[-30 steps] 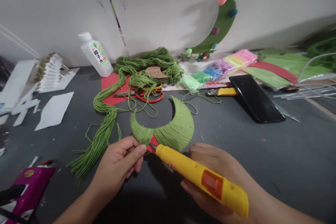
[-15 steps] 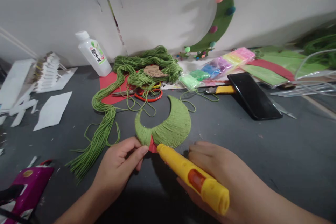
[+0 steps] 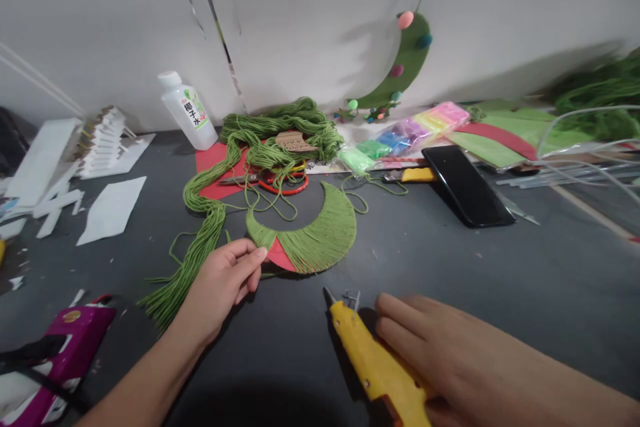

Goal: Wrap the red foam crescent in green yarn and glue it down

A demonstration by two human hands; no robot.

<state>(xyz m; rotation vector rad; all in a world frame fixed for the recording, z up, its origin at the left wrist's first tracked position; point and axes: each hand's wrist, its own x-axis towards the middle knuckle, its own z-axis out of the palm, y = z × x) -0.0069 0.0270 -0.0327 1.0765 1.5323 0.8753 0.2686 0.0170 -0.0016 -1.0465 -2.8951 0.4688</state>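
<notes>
My left hand (image 3: 233, 280) pinches the lower left edge of a crescent (image 3: 325, 233) wound with green yarn, thumb on top. A bare red patch (image 3: 281, 257) shows between two wound stretches, right beside the thumb. My right hand (image 3: 425, 340) is closed on a yellow glue gun (image 3: 373, 360) low over the dark table, its dark nozzle pointing up and left, apart from the crescent. The gun's small wire stand (image 3: 353, 299) sticks out near the nozzle. Part of the gun's handle and some right fingers are hidden. Behind the crescent lies a skein of green yarn (image 3: 285, 123).
Red-handled scissors (image 3: 285, 187) lie partly under yarn. A white bottle (image 3: 189, 113), a black phone (image 3: 467, 187) and a yellow cutter (image 3: 417, 175) stand or lie farther back. A purple device (image 3: 75, 353) sits at the lower left. A pompom-decorated crescent (image 3: 410, 63) hangs by the wall.
The glue gun has moved away from the red patch, down toward me, and turned so its nozzle points more upward. My left hand keeps hold of the crescent, which has tilted slightly.
</notes>
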